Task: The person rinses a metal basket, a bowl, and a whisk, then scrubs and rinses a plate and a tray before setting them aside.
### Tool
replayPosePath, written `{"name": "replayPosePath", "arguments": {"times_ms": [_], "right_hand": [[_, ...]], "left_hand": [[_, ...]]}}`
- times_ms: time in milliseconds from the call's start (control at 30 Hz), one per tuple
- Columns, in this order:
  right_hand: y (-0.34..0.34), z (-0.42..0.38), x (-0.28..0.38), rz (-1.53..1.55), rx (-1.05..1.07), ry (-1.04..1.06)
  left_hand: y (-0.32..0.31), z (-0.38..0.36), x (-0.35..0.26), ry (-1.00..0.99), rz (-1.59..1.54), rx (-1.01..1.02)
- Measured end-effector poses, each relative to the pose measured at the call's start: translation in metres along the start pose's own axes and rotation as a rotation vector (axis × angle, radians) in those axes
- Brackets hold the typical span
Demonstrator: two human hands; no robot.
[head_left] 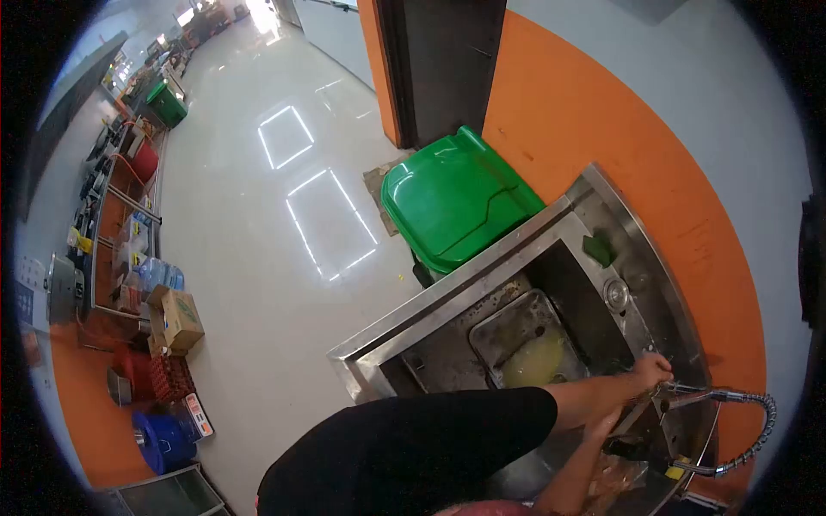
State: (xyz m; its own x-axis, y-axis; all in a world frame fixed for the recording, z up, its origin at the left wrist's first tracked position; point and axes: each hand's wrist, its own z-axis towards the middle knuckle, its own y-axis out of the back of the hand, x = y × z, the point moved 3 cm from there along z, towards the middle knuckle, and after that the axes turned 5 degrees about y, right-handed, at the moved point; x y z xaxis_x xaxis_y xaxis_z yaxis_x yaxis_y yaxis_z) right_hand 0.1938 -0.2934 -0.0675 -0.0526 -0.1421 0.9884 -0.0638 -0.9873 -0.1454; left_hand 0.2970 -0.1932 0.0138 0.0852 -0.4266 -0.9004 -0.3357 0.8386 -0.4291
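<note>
My left hand [653,371] reaches over the sink's right side, its fingers curled beside the nozzle of a spring-hose tap [684,389]. Whether anything is inside those fingers is too small to see. Below the left wrist is my right hand [606,424], close against the left forearm, its fingers mostly hidden. A black sleeve covers much of my left arm. Under the arms, the steel sink [564,267] holds a metal tray [495,331] with yellowish liquid [533,359] in it.
A green lidded bin [456,202] stands against the sink's far edge. On the sink ledge lie a green scrubbing pad [597,249] and a round metal strainer [616,295]. Shelving, a cardboard box [179,320] and a blue container [162,443] line the left wall.
</note>
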Motion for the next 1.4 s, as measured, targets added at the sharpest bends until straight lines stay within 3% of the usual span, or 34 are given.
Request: {"name": "replayPosePath", "arguments": {"times_ms": [33,67,133,167,233,300,367,433,500,533,567,633,667,700,767,800,867,967,1100,1167,1200,1233,1300,1333,1367,1400], "right_hand": [[-0.024,-0.016,0.015,-0.198,0.064,-0.311],[-0.014,-0.005,0.005,-0.473,0.171,-0.203],[-0.035,-0.006,0.038,-0.520,0.138,-0.290],[-0.044,-0.006,0.051,-0.574,0.104,-0.372],[-0.024,0.015,0.029,-0.490,0.174,-0.343],[-0.029,0.018,0.035,-0.929,0.189,-0.394],[-0.021,0.022,0.031,-0.850,0.077,-0.452],[-0.002,0.027,0.027,-0.769,-0.036,-0.510],[0.027,0.046,0.008,-0.042,-0.038,-0.523],[0.033,0.058,-0.006,0.305,-0.146,-0.494],[0.020,0.058,0.003,0.305,-0.145,-0.496],[-0.047,0.036,0.062,0.636,-0.268,-0.475],[-0.024,0.063,0.033,0.810,-0.118,-0.446],[0.002,0.089,0.006,0.810,-0.116,-0.444],[0.024,0.119,-0.019,1.275,0.163,-0.466],[0.014,0.114,-0.009,1.274,0.164,-0.466],[-0.002,0.106,0.025,0.851,-0.303,-0.252],[-0.011,0.103,0.040,0.634,-0.350,-0.326],[-0.007,0.108,0.042,0.667,-0.307,-0.142],[-0.013,0.091,0.051,0.549,-0.324,-0.051],[-0.028,0.067,0.072,0.711,-0.240,-0.135],[-0.052,0.043,0.092,0.461,-0.391,-0.087],[-0.051,0.029,0.075,0.449,-0.289,-0.085],[-0.108,-0.032,0.139,0.245,-0.344,-0.068],[-0.117,-0.050,0.144,0.294,-0.197,-0.128],[-0.129,-0.072,0.147,0.247,-0.073,-0.069]], "left_hand": [[0.010,0.006,-0.001,0.102,-0.060,-0.102],[0.021,0.003,-0.022,0.103,-0.056,-0.101],[0.048,-0.008,-0.072,0.318,-0.167,-0.049],[0.051,0.003,-0.071,0.314,-0.162,-0.052],[0.051,0.020,-0.072,0.258,-0.423,-0.081],[0.066,0.024,-0.102,0.334,-0.448,-0.114],[0.081,0.034,-0.128,0.199,-0.605,-0.158],[0.106,0.030,-0.156,0.211,-0.726,-0.121],[0.126,0.017,-0.171,0.226,-0.844,-0.083],[0.136,0.010,-0.175,0.220,-0.900,-0.091],[0.143,0.010,-0.170,0.214,-0.957,-0.100],[0.149,0.017,-0.137,0.211,-1.008,-0.004],[0.154,0.007,-0.132,0.246,-1.052,-0.078],[0.159,-0.002,-0.128,0.281,-1.095,-0.150],[0.174,-0.012,-0.104,0.298,-1.114,-0.159],[0.182,-0.019,-0.091,0.317,-1.133,-0.173],[0.192,-0.036,-0.075,0.294,-1.152,-0.139],[0.204,-0.061,-0.051,0.319,-1.165,-0.132],[0.213,-0.094,-0.028,0.496,-1.223,-0.193],[0.230,-0.100,0.010,0.413,-1.203,-0.064],[0.238,-0.108,0.023,0.476,-1.136,-0.090],[0.242,-0.117,0.028,0.541,-1.066,-0.110],[0.252,-0.142,0.008,0.568,-1.243,-0.195],[0.258,-0.143,0.027,0.630,-1.293,-0.326],[0.269,-0.149,0.032,0.626,-1.010,-0.362],[0.273,-0.157,0.039,0.569,-1.174,-0.419]]}}
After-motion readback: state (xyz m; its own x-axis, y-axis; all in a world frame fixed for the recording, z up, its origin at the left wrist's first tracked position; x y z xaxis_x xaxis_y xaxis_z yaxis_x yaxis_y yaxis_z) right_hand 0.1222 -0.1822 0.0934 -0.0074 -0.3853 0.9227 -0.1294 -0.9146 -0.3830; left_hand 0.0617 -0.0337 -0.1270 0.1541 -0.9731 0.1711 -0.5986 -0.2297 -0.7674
